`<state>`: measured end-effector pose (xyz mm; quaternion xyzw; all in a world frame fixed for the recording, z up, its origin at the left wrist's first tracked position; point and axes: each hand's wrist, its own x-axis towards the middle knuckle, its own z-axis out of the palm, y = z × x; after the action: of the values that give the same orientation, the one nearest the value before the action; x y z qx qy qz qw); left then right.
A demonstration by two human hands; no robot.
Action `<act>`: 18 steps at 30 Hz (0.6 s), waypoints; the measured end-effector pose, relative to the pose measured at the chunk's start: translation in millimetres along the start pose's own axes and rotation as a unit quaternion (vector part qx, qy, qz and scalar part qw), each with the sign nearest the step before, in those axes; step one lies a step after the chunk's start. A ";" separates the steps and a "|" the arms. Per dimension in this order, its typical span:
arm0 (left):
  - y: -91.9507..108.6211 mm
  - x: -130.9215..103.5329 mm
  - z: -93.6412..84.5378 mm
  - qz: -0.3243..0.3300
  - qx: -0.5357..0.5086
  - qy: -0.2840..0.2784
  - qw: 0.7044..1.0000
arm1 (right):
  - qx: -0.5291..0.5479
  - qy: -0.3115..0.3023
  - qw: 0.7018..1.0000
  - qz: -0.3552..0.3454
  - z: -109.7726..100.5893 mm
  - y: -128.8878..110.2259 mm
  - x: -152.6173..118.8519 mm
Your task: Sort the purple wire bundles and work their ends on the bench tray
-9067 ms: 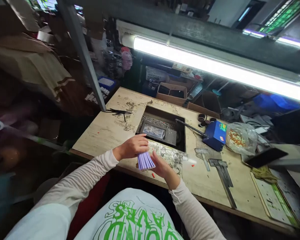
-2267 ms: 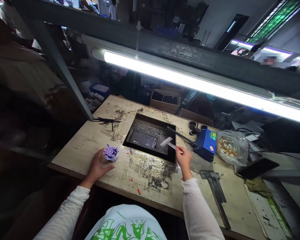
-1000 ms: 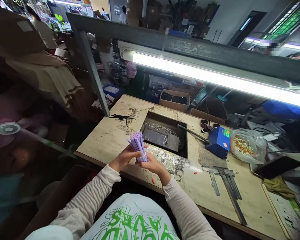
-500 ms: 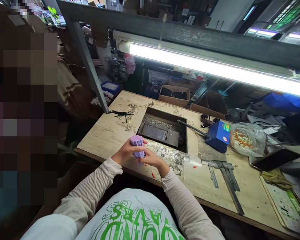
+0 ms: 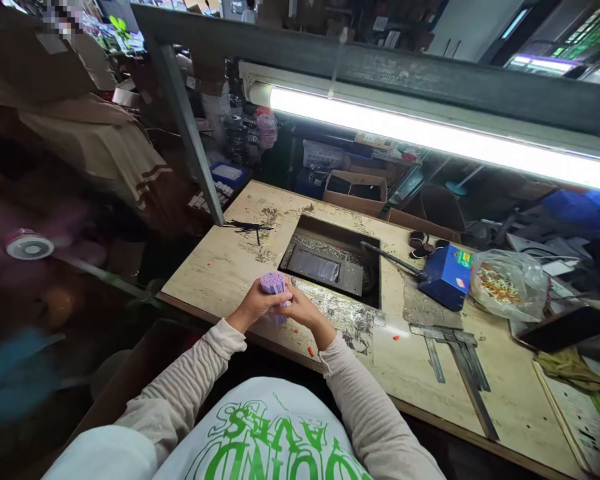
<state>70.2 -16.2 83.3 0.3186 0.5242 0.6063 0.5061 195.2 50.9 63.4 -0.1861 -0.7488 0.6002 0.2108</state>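
Between my two hands stands a bundle of thin purple sticks or tubes (image 5: 273, 283), roughly upright, its ends facing up; I cannot tell exactly what they are. My left hand (image 5: 253, 305) is wrapped round its left side. From the right, my right hand (image 5: 303, 308) closes on the bundle, with the fingers partly hidden behind it. Both hands are over the front edge of the wooden table (image 5: 195, 273). Just beyond them is a rectangular recess (image 5: 377, 267) holding a dark metal plate (image 5: 310, 263).
A blue box (image 5: 443, 277) with a rod stands right of the recess, beside a plastic bag of small pieces (image 5: 505, 283). Metal squares (image 5: 460, 353) lie at the right, black strips (image 5: 247, 227) at the far left. A lit tube lamp (image 5: 405, 127) hangs low; a fan (image 5: 30, 247) is at left.
My right hand has shifted up a little around the bundle, and its fingers sit closer to the left hand. The bundle stays in both hands. The view has turned slightly left.
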 end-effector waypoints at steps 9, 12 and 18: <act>-10.1 16.1 -27.8 0.113 0.117 0.056 0.985 | 0.152 0.138 0.967 0.152 -18.4 25.6 -26.9; -23.1 20.2 -42.3 0.088 0.142 0.075 0.983 | 0.165 0.154 0.955 0.192 -16.5 42.7 -41.3; -36.3 25.6 -53.5 0.037 0.160 0.033 0.986 | 0.165 0.175 0.949 0.203 -8.7 61.1 -50.0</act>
<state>24.0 -10.9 31.6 0.3941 0.6191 0.5429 0.4082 243.6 44.4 0.7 -0.3993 -0.5365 0.7036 0.2401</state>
